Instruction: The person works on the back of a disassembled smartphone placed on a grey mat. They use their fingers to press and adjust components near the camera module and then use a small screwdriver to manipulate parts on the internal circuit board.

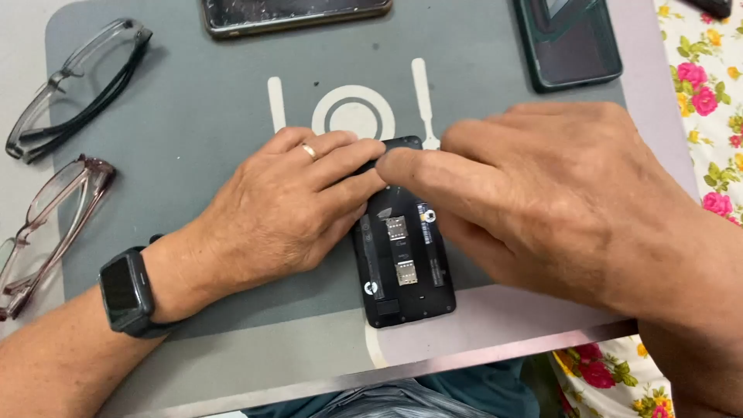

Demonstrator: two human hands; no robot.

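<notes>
Grey work mat [193, 116] spread on table; dark-framed glasses [77, 89] laid far left, reddish-framed glasses [46, 224] nearer. Black smartwatch [128, 292] worn on left wrist. Left hand [286, 209] pressed flat, fingers closed on left edge of opened black phone [402, 263]. Phone placed mid-mat, back cover off, card slots exposed. Right hand [557, 201] laid over phone's far end, fingertips pinched at top edge. Cracked phone [294, 14] at far edge; dark green phone [569, 42] far right.

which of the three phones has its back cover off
The small black phone under both hands, in the middle of the grey mat: its card slots are exposed. The two phones at the mat's top edge are closed.
</notes>
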